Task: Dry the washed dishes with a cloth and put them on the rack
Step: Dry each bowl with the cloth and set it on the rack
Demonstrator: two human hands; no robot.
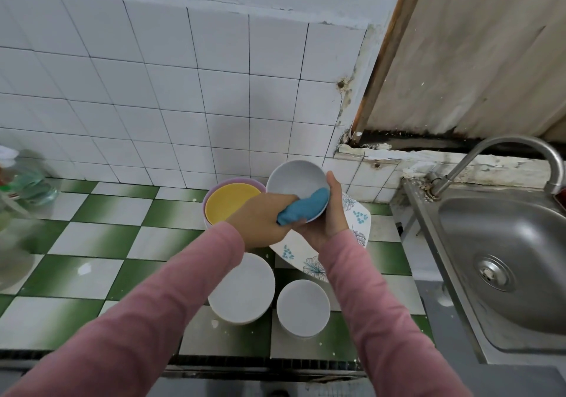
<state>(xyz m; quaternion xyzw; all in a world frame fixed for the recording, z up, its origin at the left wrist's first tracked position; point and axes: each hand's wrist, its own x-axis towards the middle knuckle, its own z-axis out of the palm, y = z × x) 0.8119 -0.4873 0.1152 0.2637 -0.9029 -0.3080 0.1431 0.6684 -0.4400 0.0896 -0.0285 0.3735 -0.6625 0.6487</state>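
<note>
Grey bowl [295,179] was held up off the table [92,243], left of the sink [505,258], tilted with its mouth toward the camera. Right hand [329,215] gripped it from the sink side, thumb up along the rim and fingers curled under the base. Left hand [263,219], on the side away from the sink, was clenched round a bunched blue cloth [303,209]. The cloth was pressed inside the bowl against its lower wall and lapped over the rim. Both arms wore pink sleeves [153,320]. A flowered plate [294,252] lay on the table left of the sink, under the hands and partly hidden by them. Farther from the sink, a yellow dish [229,200] sat nested in a lilac bowl [211,194]; the held bowl overlapped the lilac rim in view, and contact could not be judged. Two white dishes stood left of the sink toward the table's front edge. The small white dish [303,307] was closer to the sink and the big white dish [245,289] just beside it, with a narrow gap between them. Upright or upturned could not be told. A tap [505,148] rose from the sink's back rim, its spout arching over. A blurred bottle [27,182] stood well apart from the sink, at the table's far left. The table was tiled in green and white checks and ran up to the sink's left rim.
</note>
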